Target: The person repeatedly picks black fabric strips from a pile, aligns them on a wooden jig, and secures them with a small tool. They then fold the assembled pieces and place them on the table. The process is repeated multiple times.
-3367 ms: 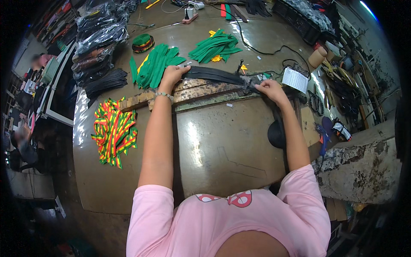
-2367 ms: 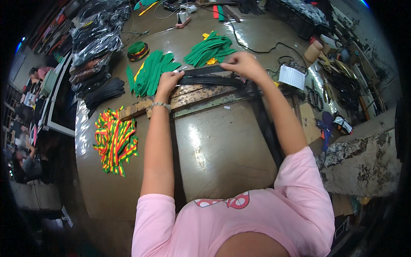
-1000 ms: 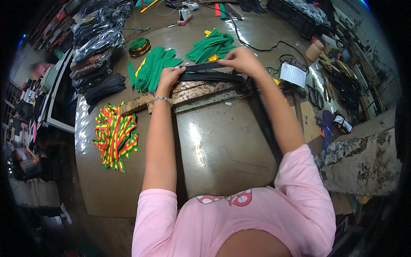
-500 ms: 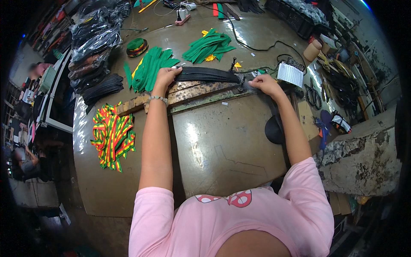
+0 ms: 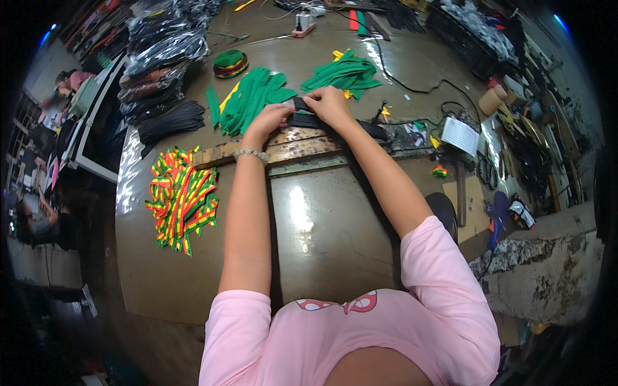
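Observation:
A bundle of black strips lies along a worn wooden board at the far side of the table. At its left end, my left hand is closed with the fingertips on the strips. My right hand is beside it, thumb and fingers pinched on the end of a black strip. My right forearm passes over the bundle and hides part of it. Just beyond my hands are a pile of green strips and a second green pile with yellow pieces.
Red, yellow and green ribbons are heaped at left. Behind them are more black strips, plastic-wrapped bundles and a green roll. A white pad, black scissors and a trailing cable are at right. People sit far left.
My right hand has moved left from the strips' right end to their left end, beside my left hand. The whole view has shifted slightly, so the table appears further right.

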### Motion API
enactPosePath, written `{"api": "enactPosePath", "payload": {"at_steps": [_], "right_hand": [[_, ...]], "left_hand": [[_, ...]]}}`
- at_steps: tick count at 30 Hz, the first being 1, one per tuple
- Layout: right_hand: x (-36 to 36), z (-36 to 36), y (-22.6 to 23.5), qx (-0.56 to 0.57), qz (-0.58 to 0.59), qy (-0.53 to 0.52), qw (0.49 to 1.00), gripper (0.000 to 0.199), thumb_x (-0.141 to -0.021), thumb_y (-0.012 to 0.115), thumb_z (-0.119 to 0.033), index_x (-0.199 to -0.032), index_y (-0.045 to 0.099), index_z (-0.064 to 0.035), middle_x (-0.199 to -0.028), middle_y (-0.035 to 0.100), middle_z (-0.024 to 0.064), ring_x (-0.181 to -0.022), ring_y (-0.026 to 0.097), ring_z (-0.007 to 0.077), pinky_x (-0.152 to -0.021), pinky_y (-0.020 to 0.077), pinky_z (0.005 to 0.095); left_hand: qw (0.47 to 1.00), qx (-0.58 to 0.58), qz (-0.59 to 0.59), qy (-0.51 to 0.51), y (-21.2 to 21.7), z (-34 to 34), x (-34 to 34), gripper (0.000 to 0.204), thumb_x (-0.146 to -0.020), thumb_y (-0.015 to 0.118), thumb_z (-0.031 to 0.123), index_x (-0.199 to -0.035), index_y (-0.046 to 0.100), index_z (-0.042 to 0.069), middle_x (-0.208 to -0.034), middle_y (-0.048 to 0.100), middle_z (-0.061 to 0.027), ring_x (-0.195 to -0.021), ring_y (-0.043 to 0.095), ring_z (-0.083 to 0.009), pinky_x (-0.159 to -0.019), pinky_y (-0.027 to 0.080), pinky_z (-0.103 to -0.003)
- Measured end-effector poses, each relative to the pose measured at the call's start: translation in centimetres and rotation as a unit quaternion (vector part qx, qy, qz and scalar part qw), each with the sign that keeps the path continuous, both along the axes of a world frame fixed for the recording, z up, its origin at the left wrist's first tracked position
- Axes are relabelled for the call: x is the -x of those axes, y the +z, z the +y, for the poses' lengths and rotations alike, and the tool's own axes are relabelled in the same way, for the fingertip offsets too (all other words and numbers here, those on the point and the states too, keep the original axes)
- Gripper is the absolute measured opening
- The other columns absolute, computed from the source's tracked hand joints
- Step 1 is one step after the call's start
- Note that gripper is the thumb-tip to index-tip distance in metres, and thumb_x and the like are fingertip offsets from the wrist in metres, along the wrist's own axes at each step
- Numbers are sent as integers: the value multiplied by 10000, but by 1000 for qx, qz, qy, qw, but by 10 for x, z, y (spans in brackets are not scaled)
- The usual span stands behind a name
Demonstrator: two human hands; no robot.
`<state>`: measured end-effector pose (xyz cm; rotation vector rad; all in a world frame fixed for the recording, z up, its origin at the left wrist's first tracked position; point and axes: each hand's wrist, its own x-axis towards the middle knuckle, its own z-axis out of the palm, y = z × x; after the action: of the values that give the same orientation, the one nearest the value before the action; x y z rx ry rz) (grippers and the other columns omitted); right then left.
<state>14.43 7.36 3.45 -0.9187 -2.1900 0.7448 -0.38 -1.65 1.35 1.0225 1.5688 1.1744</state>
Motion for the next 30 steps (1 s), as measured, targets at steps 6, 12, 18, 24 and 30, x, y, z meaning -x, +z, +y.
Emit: {"api": "enactPosePath", "payload": {"at_steps": [6, 12, 18, 24, 30], "right_hand": [[0, 8, -20, 15, -25, -8, 1000, 204, -712, 650, -276, -823, 701, -113, -781, 644, 157, -751, 623, 322, -697, 497, 393], [-18, 7, 10, 7, -100, 24, 995, 351, -711, 678, -356, -889, 683, -54, -813, 654, 161, -744, 637, 289, -698, 490, 349], [-144, 32, 66, 15, -110, 63, 992, 366, -728, 691, -372, -806, 690, -14, -637, 621, 65, -575, 552, 103, -544, 432, 262], [-217, 30, 21, 286, -54, -35, 956, 294, -744, 693, -337, -700, 633, -53, -588, 515, -15, -499, 427, 110, -458, 336, 268], [-228, 40, 4, 318, -82, -15, 945, 302, -765, 672, -314, -652, 596, -44, -578, 514, -20, -505, 444, 121, -480, 354, 280]], "left_hand": [[997, 17, 58, 55, -5, 10, -1, 234, -839, 561, 236, -803, 635, 17, -685, 521, 22, -616, 419, -75, -569, 349, -217], [993, -1, 110, 51, -17, 21, -8, 308, -814, 631, 306, -787, 645, -1, -722, 583, 10, -637, 470, -67, -578, 385, -229], [995, 30, 75, 53, -19, 23, -5, 307, -794, 656, 293, -819, 656, -13, -777, 605, -5, -694, 498, -85, -658, 400, -230], [996, 25, 69, 58, -12, 20, -10, 315, -793, 656, 291, -823, 654, -23, -797, 614, -25, -700, 515, -100, -668, 408, -239], [995, 34, 83, 53, -7, 18, -12, 319, -794, 649, 292, -804, 643, -27, -773, 610, -29, -695, 521, -101, -655, 416, -243]]}}
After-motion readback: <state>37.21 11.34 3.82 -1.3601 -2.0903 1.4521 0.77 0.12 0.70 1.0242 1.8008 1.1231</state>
